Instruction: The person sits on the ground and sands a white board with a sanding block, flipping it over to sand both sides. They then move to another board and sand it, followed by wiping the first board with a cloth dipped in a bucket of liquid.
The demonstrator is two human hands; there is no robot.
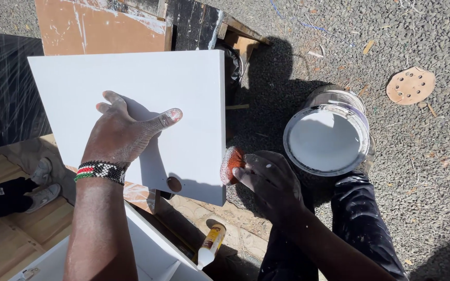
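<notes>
**Sanding the edge of the white panel**

Nearest to me, at the bottom of the view, a small white squeeze bottle with a yellow label [211, 244] lies on the patterned slab below the panel, beside the corner of a white cabinet piece [149, 250]. Just beyond it, my right hand [269, 179] is clenched around a round reddish-brown abrasive pad [230, 164], pressing it against the right edge of the flat white painted panel [147, 88], close to the near corner. My left hand [123, 132] lies spread flat on the panel's face, fingers released, thumb pointing right, steadying it; a beaded wristband [100, 170] sits on that wrist. A small round hole shows near the panel's near edge.

To the right, on the gravel, an open tin of white paint [329, 138] stands near my right hand. Farther right lies a worn tan sanding disc with holes [410, 85]. Beyond the panel sit a brown board [100, 26] and dark timber.

As I judge it, the face already looks evenly white and smooth; the edge work is under way at the near corner, with the rest of that edge left.
</notes>
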